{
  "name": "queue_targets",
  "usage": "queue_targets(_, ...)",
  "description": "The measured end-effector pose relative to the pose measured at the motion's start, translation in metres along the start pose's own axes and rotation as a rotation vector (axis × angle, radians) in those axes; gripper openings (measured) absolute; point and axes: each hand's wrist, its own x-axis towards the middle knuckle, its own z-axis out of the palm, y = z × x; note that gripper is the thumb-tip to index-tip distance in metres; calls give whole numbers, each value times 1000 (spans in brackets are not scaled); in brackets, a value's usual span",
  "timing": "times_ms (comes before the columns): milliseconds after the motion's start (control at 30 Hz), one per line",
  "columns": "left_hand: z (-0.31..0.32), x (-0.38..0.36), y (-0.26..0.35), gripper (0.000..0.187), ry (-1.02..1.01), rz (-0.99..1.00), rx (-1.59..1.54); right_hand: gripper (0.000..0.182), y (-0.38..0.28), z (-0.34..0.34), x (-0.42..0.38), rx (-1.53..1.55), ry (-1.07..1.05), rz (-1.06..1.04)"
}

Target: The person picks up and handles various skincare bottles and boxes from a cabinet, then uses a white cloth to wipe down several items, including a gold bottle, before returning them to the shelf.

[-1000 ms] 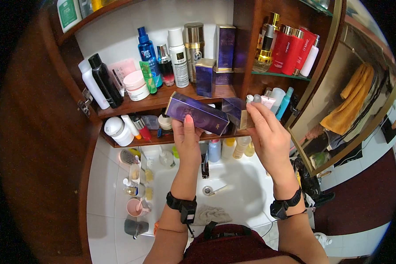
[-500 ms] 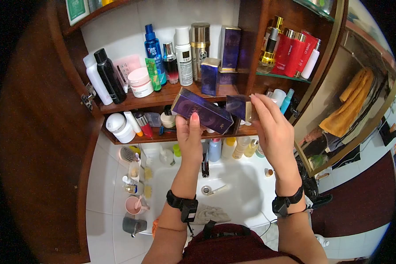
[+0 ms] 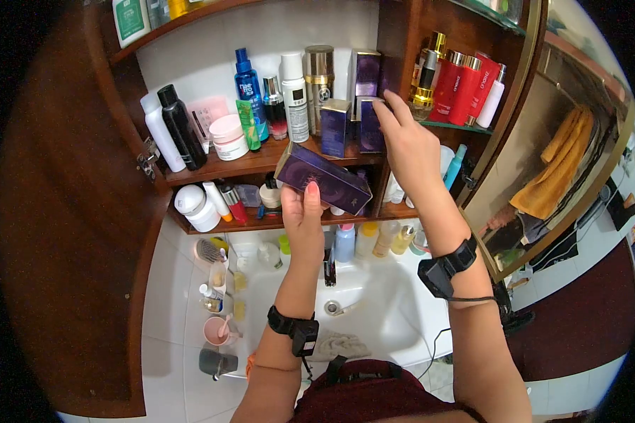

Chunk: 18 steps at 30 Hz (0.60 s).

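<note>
At least four purple boxes [image 3: 331,182], two hands [image 3: 410,151], two wristbands [image 3: 305,336] and one sink [image 3: 384,303] show.

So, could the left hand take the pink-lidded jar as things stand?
Probably not: the left hand is taken up holding a purple box. The pink-lidded jar itself looks unblocked, near the front edge of its shelf.

One head-worn camera looks forward and down over both hands [image 3: 410,151].
</note>
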Motion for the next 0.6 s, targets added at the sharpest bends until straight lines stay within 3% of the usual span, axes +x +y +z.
queue_targets(200, -5, 6, -6, 24, 44, 24, 116, 34, -3, 22, -36, 62, -4, -71)
queue_targets(433, 7, 10, -11, 30, 32, 29, 126, 31, -12, 34, -51, 9, -134, -56)
queue_targets(533, 5, 13, -14, 32, -14, 55, 197, 35, -5, 33, -48, 167, -96, -33)
queue_targets(600, 8, 17, -10, 34, -32, 88, 225, 36, -8, 19, -41, 660, -124, 253)
